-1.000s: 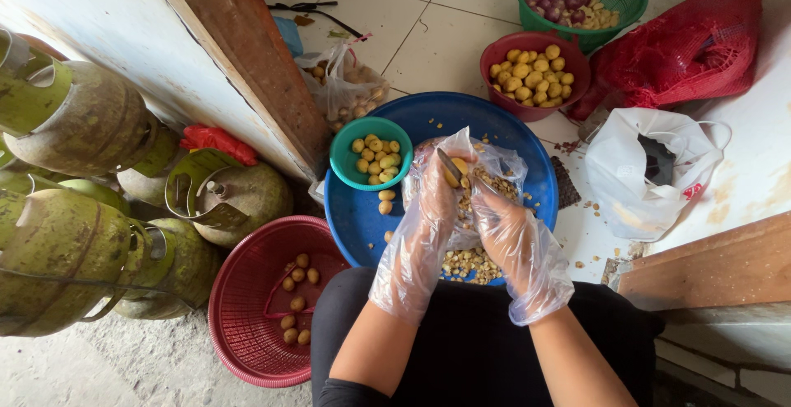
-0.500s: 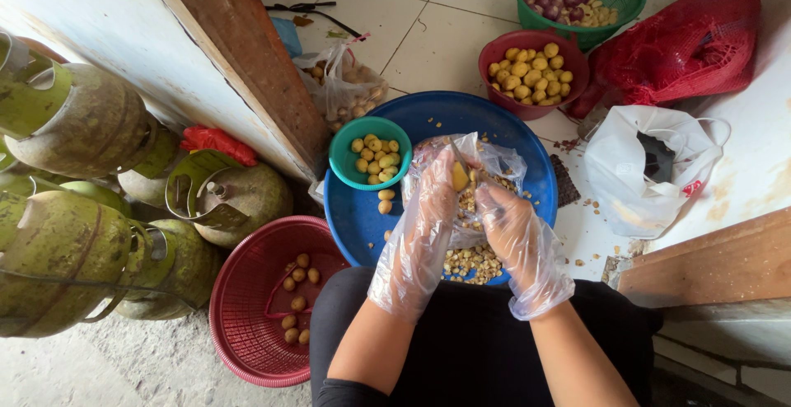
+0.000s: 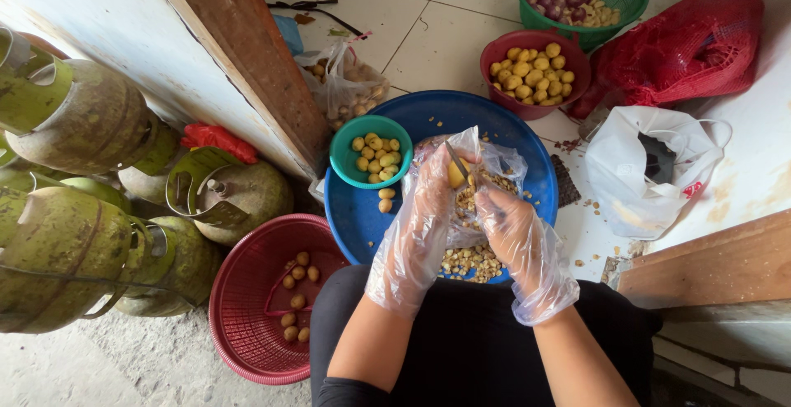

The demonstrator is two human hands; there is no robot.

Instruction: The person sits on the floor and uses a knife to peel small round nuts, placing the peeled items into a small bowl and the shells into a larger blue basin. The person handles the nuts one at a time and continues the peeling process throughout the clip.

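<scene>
Left hand [image 3: 424,209], in a clear glove, is clamped on a yellow peeled fruit [image 3: 456,174] over the blue basin [image 3: 354,209]. Right hand [image 3: 515,234] grips a small knife [image 3: 458,162], blade against the fruit.

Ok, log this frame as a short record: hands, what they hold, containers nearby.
left hand: clear plastic glove, holds a small yellow fruit
right hand: gloved, works a knife at the fruit
under hands: blue basin with peelings
teal bowl: peeled fruit
red basket: a few fruit
left side: green gas cylinders
</scene>
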